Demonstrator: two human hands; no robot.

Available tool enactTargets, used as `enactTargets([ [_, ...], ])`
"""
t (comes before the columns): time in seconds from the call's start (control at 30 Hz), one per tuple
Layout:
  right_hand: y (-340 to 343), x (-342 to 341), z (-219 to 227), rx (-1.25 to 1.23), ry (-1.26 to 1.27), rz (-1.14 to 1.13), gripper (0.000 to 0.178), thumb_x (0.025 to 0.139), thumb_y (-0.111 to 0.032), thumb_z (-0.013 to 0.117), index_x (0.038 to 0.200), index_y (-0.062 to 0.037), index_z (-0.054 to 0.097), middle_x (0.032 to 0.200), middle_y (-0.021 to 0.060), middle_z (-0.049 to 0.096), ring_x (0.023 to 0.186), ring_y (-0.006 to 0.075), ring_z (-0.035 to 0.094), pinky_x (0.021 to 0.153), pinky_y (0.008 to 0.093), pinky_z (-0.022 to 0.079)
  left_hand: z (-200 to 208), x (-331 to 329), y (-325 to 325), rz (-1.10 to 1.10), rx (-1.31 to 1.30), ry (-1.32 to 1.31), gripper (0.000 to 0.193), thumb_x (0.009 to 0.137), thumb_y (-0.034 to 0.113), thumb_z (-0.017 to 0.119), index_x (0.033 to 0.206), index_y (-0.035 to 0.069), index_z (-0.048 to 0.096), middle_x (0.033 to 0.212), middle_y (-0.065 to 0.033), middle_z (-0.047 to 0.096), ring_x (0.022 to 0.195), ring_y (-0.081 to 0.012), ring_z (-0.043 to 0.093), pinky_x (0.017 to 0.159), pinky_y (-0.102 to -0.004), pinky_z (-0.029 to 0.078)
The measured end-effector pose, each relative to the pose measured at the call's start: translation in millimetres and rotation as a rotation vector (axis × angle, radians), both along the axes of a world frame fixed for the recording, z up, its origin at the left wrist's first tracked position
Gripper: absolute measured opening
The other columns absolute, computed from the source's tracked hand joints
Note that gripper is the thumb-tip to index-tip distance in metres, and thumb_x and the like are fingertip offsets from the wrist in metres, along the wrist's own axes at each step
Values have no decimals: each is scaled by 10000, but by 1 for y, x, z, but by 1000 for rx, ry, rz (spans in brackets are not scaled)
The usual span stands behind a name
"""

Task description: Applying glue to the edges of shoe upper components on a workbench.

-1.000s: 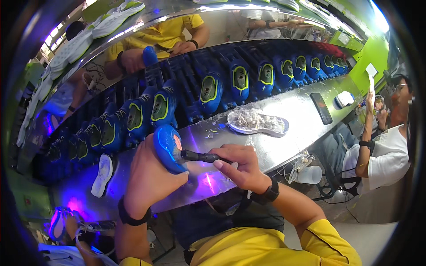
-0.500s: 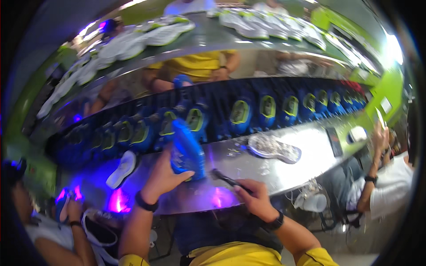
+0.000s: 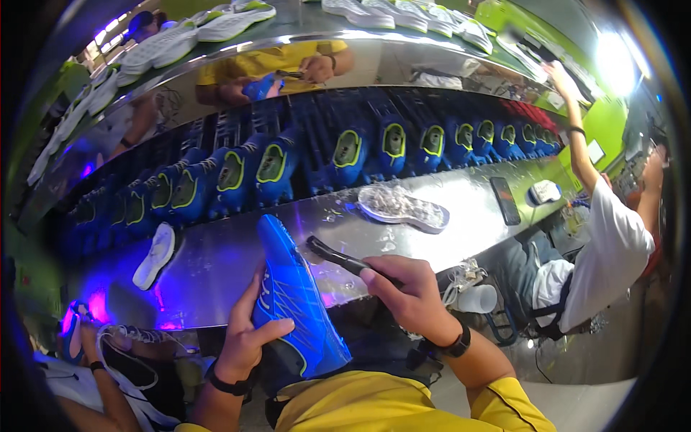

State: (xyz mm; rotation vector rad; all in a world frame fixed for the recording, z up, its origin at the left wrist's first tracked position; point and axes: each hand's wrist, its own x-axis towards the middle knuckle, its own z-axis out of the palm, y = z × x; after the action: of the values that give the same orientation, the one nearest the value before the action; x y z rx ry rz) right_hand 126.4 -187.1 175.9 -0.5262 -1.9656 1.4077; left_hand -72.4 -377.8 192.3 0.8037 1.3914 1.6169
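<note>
A blue shoe upper (image 3: pixel 299 309) is tilted toe-up in front of my body, and my left hand (image 3: pixel 245 342) is closed around its heel end with the thumb lying across the side. My right hand (image 3: pixel 407 291) grips a black-handled brush (image 3: pixel 338 257). The brush head points left, close beside the upper's edge; I cannot tell whether they touch. On the metal table (image 3: pixel 216 248) beyond lies a shoe sole (image 3: pixel 404 209) with a whitish, clumpy surface. A white sole (image 3: pixel 154 257) rests farther left.
Several blue shoes (image 3: pixel 272 169) stand in a dark rack (image 3: pixel 309 144) behind the table. White soles (image 3: pixel 356 13) line the upper shelf. A black phone-like object (image 3: pixel 505 200) lies at right, above a white cup (image 3: pixel 476 299). Co-workers flank me; one's arm (image 3: pixel 572 126) reaches toward the shelf.
The blue upper has come down and nearer my body, with the left hand still holding it. The brush is now nearer its edge. The co-worker at right has stretched an arm up to the shelf.
</note>
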Motion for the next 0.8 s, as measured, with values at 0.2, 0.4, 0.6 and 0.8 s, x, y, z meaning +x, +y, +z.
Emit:
enactTargets([
  [0.2, -10, 17, -11, 96, -37, -21, 183, 985, -123, 740, 1109, 7, 775, 779, 161, 681, 639, 245, 608, 599, 353, 466, -1, 3, 0, -71, -22, -64, 1024, 805, 47, 810, 1678, -21, 280, 1490, -124, 580, 1315, -218, 611, 1147, -366, 473],
  [0.4, -16, 24, -11, 204, -1, -51, 183, 985, -96, 716, 1104, 34, 762, 733, 149, 635, 607, 266, 597, 583, 367, 448, 6, 0, 2, -90, -40, -35, 1008, 805, 44, 801, 1673, -22, 293, 1463, -117, 597, 1294, -217, 624, 1143, -364, 473],
  [0.6, -6, 19, -3, 189, -2, -55, 185, 976, -92, 718, 1104, 36, 759, 716, 135, 609, 585, 248, 577, 564, 363, 434, 6, 2, 8, -87, -57, -23, 986, 796, 42, 785, 1659, -35, 315, 1431, -128, 624, 1278, -222, 636, 1131, -359, 484],
  [0.8, -5, 41, -11, 182, 21, 111, 192, 948, -101, 744, 1088, 27, 774, 769, 164, 680, 611, 288, 647, 565, 371, 484, 20, 1, 16, 13, -70, -74, 872, 809, 54, 737, 1607, -42, 400, 1380, -130, 665, 1255, -237, 661, 1133, -372, 486],
])
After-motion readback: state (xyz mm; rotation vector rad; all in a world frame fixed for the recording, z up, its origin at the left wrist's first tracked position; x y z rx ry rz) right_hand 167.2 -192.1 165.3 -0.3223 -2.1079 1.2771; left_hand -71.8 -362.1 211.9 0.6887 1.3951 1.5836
